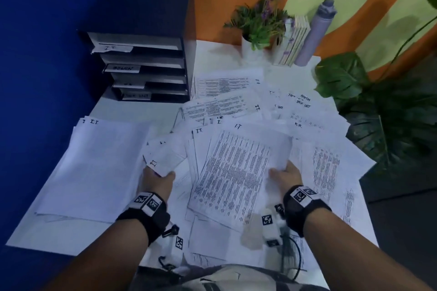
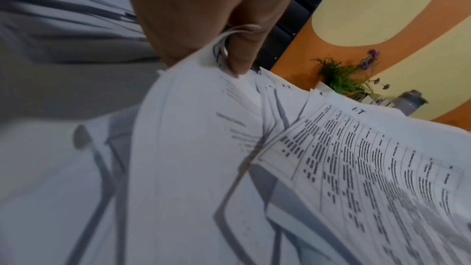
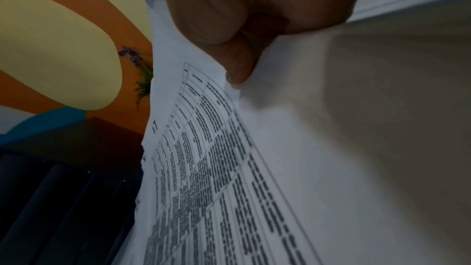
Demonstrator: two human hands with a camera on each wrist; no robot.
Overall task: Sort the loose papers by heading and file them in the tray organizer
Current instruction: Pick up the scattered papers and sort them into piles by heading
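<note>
Pinching IT sheets point(image 1: 163, 160) in left hand point(image 1: 157, 181), table sheet point(image 1: 236, 172) in right hand point(image 1: 287, 176)

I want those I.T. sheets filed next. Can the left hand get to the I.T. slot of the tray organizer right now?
Probably yes. The tray organizer stands ahead-left, its fronts unblocked. But the left hand grips I.T. papers.

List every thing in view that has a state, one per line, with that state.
left hand: pinches a small bundle of IT sheets, lifted off the table.
right hand: grips the table-printed IT sheet by its right edge.
IT pile: stacked flat on the table's left side.
loose papers: spread out, overlapping, unsorted.
tray organizer: upright, labelled slots, papers in the slots.
bottle: upright, capped.
</note>
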